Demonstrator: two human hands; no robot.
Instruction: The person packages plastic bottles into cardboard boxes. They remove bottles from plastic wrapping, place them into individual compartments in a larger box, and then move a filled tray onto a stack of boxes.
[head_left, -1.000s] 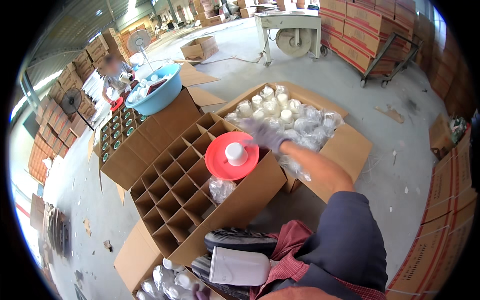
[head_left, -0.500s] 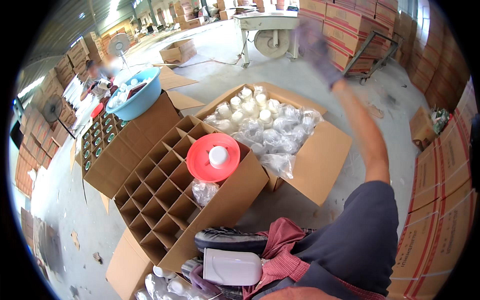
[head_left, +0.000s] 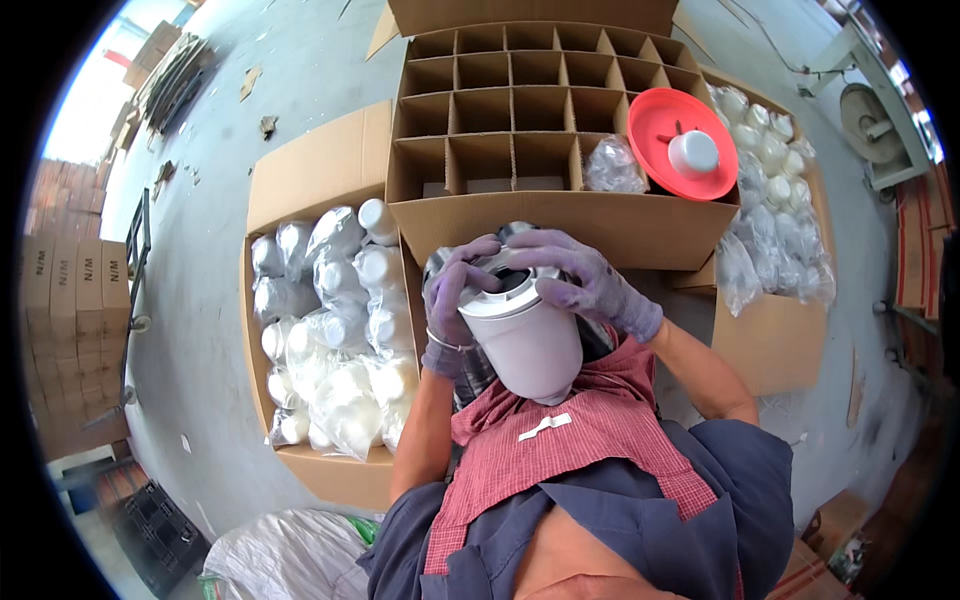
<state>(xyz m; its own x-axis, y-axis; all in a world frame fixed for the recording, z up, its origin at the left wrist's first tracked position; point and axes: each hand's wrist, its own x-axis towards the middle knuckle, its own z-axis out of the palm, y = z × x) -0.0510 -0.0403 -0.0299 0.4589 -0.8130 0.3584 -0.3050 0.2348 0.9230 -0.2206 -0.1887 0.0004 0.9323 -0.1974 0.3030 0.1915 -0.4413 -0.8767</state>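
Head view — left hand [head_left: 447, 298] and right hand [head_left: 600, 285] grip the pale container [head_left: 528, 350] — around its white collar [head_left: 512, 298].

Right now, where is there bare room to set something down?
Grey floor between the left carton and far-left box stack; open compartments in the divided carton, left of the bagged item. Crowded: left carton and right carton, packed with bagged pieces, and before the apron, where left hand and right hand hold the white container.

Left fingers [head_left: 474, 274] and right fingers [head_left: 557, 258] hold a white-rimmed, pale container [head_left: 527, 352].
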